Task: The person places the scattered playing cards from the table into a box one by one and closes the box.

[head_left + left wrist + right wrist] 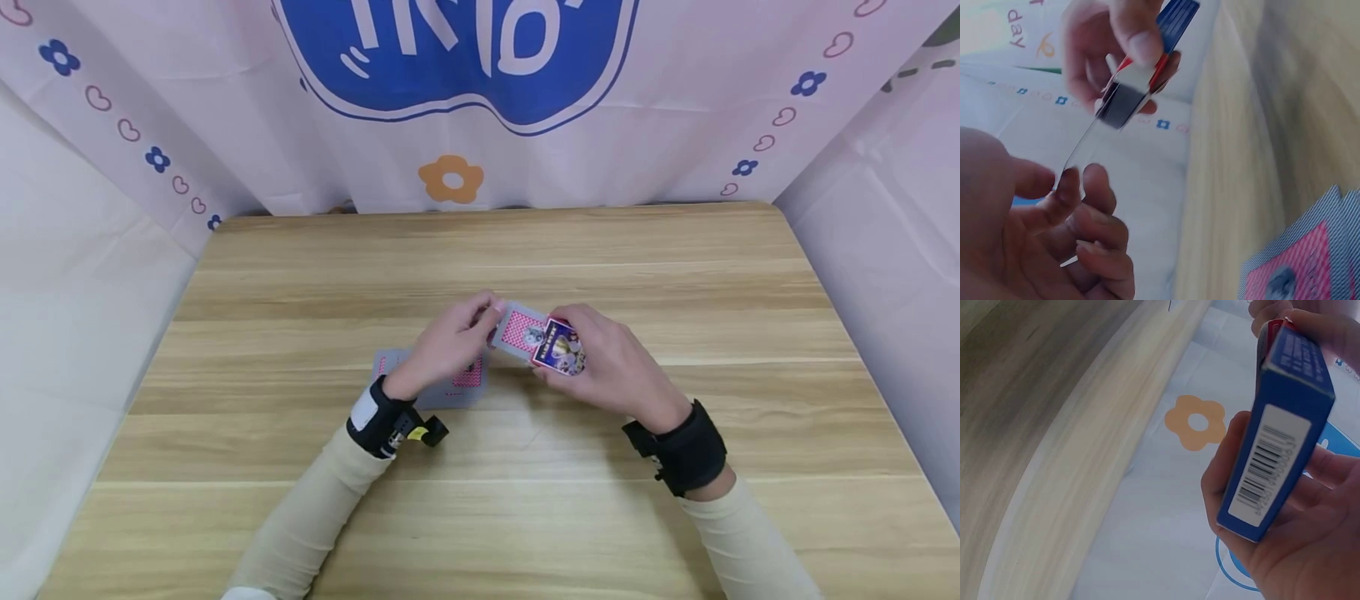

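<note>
A red-checked playing card (519, 328) is held between the two hands, one end meeting a blue card box (559, 347); whether it lies partly inside cannot be told. The other end is pinched by the left grip (448, 340), thumb against finger, presumably so that the thin card is kept in line with the box. The box is clasped in the right grip (615, 362), apparently for steadiness, its barcoded end turned away from the left grip. Below the left grip, overlapping cards (468, 377) are laid on the desk (525, 517), seemingly for easy reach.
</note>
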Action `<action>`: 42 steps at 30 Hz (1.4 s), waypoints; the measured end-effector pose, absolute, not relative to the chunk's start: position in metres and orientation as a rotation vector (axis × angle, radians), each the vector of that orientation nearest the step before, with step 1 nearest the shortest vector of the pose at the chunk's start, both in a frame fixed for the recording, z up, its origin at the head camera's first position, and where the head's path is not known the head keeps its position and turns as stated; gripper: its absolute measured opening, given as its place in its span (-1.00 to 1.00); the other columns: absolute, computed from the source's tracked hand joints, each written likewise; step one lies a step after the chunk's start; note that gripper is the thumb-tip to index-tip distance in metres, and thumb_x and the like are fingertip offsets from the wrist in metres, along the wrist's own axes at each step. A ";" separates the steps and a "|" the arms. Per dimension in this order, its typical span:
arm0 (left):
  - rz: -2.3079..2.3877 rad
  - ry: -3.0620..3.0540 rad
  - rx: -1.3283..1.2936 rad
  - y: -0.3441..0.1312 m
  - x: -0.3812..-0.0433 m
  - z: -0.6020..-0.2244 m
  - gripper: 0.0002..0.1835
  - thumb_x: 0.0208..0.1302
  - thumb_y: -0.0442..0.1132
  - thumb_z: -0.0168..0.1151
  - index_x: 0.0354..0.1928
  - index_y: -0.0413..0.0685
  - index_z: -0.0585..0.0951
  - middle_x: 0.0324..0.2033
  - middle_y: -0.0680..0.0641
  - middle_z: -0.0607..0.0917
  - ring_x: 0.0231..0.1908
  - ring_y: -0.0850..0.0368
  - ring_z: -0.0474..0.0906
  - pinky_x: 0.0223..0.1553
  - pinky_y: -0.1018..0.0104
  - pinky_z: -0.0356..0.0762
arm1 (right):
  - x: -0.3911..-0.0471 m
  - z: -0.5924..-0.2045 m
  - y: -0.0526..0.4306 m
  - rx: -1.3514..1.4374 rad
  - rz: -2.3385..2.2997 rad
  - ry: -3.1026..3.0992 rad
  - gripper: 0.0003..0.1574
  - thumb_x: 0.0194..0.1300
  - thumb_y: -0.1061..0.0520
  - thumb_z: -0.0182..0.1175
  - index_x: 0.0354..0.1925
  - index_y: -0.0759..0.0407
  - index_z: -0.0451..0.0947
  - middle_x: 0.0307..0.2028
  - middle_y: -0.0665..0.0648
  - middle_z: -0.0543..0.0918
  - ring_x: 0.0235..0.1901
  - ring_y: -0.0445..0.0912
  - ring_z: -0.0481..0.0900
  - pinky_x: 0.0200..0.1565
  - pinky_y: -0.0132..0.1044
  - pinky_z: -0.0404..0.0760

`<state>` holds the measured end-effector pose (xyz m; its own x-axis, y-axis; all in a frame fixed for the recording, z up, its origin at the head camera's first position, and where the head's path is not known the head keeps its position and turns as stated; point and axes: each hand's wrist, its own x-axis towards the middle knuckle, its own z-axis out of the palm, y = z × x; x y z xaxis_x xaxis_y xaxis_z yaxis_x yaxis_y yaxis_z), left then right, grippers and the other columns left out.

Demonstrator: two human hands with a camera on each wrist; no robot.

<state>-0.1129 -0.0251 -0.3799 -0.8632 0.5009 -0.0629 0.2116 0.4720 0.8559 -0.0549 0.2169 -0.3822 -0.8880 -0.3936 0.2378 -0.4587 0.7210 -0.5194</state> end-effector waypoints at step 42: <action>0.985 2.510 0.775 -0.026 -0.116 -0.386 -0.54 0.70 0.10 -0.10 -0.12 -0.10 0.63 -0.53 0.01 0.52 -0.57 0.20 0.37 -0.48 0.31 0.33 | -0.054 -0.385 0.213 0.766 0.921 -2.788 -0.17 0.13 -0.07 0.59 0.24 0.23 0.50 0.02 0.15 0.70 -0.17 -0.07 0.67 -0.14 -0.18 0.70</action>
